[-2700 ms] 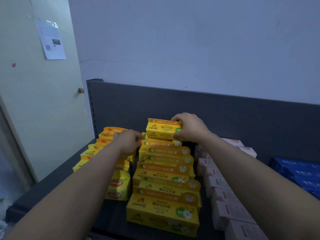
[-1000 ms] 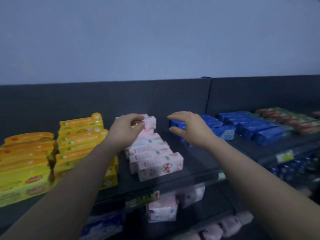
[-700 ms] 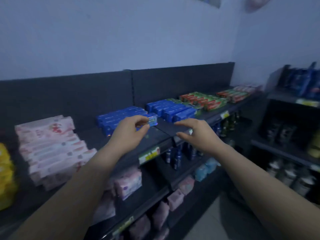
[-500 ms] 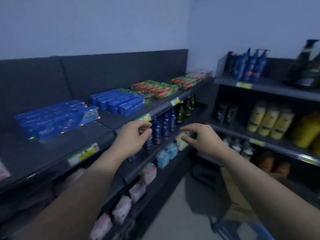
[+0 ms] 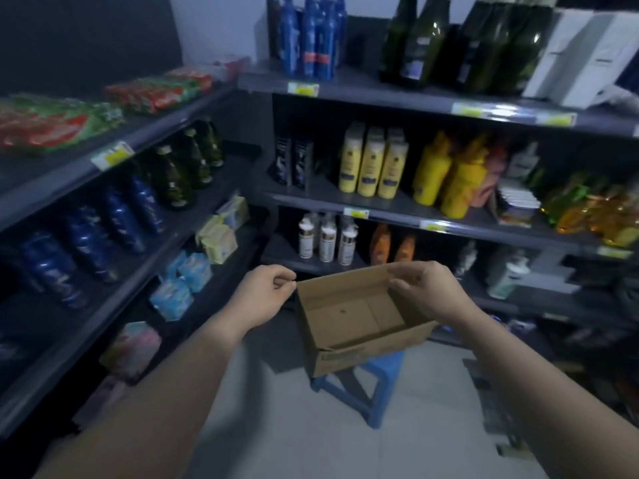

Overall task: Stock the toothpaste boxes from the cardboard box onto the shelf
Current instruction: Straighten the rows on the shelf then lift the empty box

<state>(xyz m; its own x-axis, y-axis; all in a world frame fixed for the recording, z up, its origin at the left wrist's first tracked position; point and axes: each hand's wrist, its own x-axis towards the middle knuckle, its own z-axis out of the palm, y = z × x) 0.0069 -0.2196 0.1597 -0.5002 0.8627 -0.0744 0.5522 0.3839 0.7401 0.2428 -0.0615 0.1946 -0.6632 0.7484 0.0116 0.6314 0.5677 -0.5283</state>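
**Back at the box, and nothing left in it**

A moment ago both hands were on the yellow toothpaste boxes on the shelf. Since then the view has swung right along the aisle, and the hands have travelled with it, empty. Now they arrive at the open brown cardboard box (image 5: 349,350), which sits on a small blue plastic stool (image 5: 387,366) directly between and just below them.

The left hand (image 5: 264,295) hangs just beside the box's near-left top corner, with its fingers loosely curled around nothing. Whether its fingertips touch the cardboard is too close to call. The right hand (image 5: 428,288) is over the far-right rim, fingers bent. It hides that corner, so I cannot tell whether it is already gripping the edge or only hovering there.

Between the hands, the box's inside shows bare cardboard floor and no cartons. The near wall may hide a thin strip, but the box looks emptied. The yellow boxes and their stretch of shelf are out of view, beyond the left hand. Only red-and-green cartons (image 5: 62,122) show on the dark grey shelf (image 5: 162,127) on that side.

The stocking is probably finished, so the likely next step is lifting the empty box away.
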